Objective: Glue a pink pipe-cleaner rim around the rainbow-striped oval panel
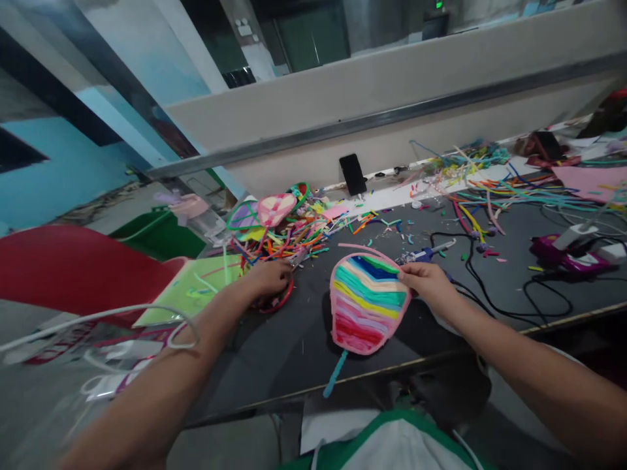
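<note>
The room fills the top of the frame, with a blue wall (pixel 53 170) at far left and a pale partition (pixel 313 78) running across the upper part. Below it, a dark surface (pixel 294 352) spans the middle of the frame, littered with coloured strips (pixel 274 245) at centre left and more at upper right. A green bin (pixel 154 232) stands at left, beyond the surface's end. The striped, pink-edged piece (pixel 369 303) is just right of centre, its blue stem (pixel 336 374) pointing down toward the lower edge. The right hand (pixel 431 284) has its fingers closed in a pinch on the piece's right edge. The left hand (pixel 270 279), left of centre, is over a red container (pixel 283 301), fingers curled; whether they grip anything I cannot tell. A black phone (pixel 353 173) leans at upper centre.
</note>
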Demonstrator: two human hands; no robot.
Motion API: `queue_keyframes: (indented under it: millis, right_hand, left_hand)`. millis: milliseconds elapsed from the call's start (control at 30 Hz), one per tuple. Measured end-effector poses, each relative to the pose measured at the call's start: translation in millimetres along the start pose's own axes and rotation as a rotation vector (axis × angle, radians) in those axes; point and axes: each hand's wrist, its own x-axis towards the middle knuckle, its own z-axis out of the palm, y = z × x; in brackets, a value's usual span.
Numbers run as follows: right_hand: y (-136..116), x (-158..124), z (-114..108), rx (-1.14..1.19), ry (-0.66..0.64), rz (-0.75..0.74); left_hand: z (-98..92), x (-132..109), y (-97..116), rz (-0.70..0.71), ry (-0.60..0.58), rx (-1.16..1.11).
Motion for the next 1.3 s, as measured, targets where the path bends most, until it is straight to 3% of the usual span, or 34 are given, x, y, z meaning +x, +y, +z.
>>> queue_keyframes:
  millis: [100,167,267,333,400,533,633,867,1100,1300]
  right_hand:
    - [10,2,13,-0.002,-0.013,0.022]
    - [17,4,20,-0.010,-0.026,0.047]
    - [24,6,27,-0.022,-0.030,0.100]
    - [26,7,28,-0.029,-0.040,0.161]
    - [26,8,27,-0.032,-0.075,0.243]
    - [22,8,22,0.014,-0.175,0.385]
    - [19,8,18,0.062,-0.205,0.446]
    - [18,12,9,0.156,-0.301,0.510]
    - [22,13,1,0.323,-0.422,0.569]
    - [21,3,1,0.539,-0.549,0.516]
  left_hand:
    - [-0.2,-5,21,-0.011,0.183,-0.015]
    - [11.0,-5,53,0.018,0.272,-0.049]
    - [36.7,-6,105,0.184,0.479,-0.121]
    - [55.3,-8,130,0.332,0.387,-0.155]
    - [73.0,-11,141,0.418,0.292,-0.216]
    - [99.2,-12,134,0.427,0.199,-0.319]
    - [106.2,-11,125,0.412,0.163,-0.311]
    - [103.8,-11,125,0.421,0.123,-0.358]
    - [106.8,-15,132,0.502,0.205,-0.504]
    - [101.1,-17,133,0.441,0.236,-0.587]
